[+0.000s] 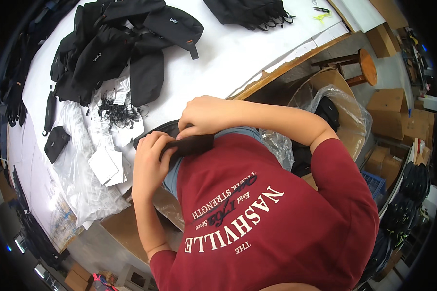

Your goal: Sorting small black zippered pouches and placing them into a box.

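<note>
A black fabric bag [195,145] lies between my two hands, against my waist at the table's near edge. My left hand [150,157] is closed on its left end, with the thumb and fingers pinching the cloth. From the far side, my right hand [203,115] grips the upper edge with curled fingers. My hands and shirt hide part of the bag, so its opening cannot be made out. Beyond my left hand, a tangle of thin black cords [117,112] rests on white paper. Near it are several white cards [106,167].
A heap of black bags [109,53] covers the table's far left, and more black bags [250,12] lie farther back. Clear plastic bags [85,179] spread along the left. A plastic-lined carton [347,114] and a wooden stool [367,67] stand right of the table.
</note>
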A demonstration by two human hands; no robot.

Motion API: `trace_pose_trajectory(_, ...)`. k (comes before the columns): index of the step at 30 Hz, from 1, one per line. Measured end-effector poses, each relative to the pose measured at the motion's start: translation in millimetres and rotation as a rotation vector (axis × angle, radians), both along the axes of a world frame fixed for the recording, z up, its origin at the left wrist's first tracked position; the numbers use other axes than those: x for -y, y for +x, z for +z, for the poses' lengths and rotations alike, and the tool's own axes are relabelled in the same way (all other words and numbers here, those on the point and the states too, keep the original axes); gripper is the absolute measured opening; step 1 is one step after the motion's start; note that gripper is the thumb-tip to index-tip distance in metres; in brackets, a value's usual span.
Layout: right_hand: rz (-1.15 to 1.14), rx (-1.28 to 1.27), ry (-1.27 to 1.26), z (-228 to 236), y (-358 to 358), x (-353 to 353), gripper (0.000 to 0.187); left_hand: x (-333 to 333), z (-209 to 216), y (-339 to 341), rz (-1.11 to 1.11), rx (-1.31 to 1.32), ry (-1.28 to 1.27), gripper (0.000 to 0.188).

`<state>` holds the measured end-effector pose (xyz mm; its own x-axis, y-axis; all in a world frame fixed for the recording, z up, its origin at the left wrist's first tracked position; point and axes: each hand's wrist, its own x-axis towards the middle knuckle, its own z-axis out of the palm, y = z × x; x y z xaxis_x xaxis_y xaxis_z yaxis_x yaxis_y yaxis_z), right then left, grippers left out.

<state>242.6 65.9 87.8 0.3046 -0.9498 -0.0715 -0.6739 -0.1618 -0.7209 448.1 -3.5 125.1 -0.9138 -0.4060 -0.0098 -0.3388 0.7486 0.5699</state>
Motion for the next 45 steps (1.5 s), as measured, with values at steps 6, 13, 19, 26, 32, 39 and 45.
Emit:
trace_pose_trajectory(6, 0.128, 0.009, -0.003, 9, -4, -5, 0.034, 7, -6, 8, 0.066, 0.070, 0.247, 0.018)
trace_pose_trajectory(13, 0.095, -0.014, -0.009, 5, -9, -9, 0.028, 80, -36, 12, 0.534, -0.273, 0.002, 0.017)
trace_pose_trajectory(19, 0.049, -0.197, -0.319, 24, -21, -7, 0.018, 138, -68, -8, 0.592, -0.045, -0.410, 0.029)
trace_pose_trajectory(26, -0.129, -0.426, -0.509, -13, -44, 0, 0.013, 160, -83, -15, 0.610, 0.056, -0.451, 0.032)
trace_pose_trajectory(32, -0.115, -0.457, -0.501, -16, -41, 3, 0.013, 129, -39, -26, 0.793, -0.443, -0.353, 0.020)
trace_pose_trajectory(39, -0.085, -0.480, -0.515, -10, -41, 4, 0.014, 39, -27, -39, 0.242, -0.301, -0.303, 0.017)
trace_pose_trajectory(45, -0.260, -0.286, -0.652, 7, -29, -1, 0.014, 8, -54, -22, 0.759, -0.748, 0.131, 0.068)
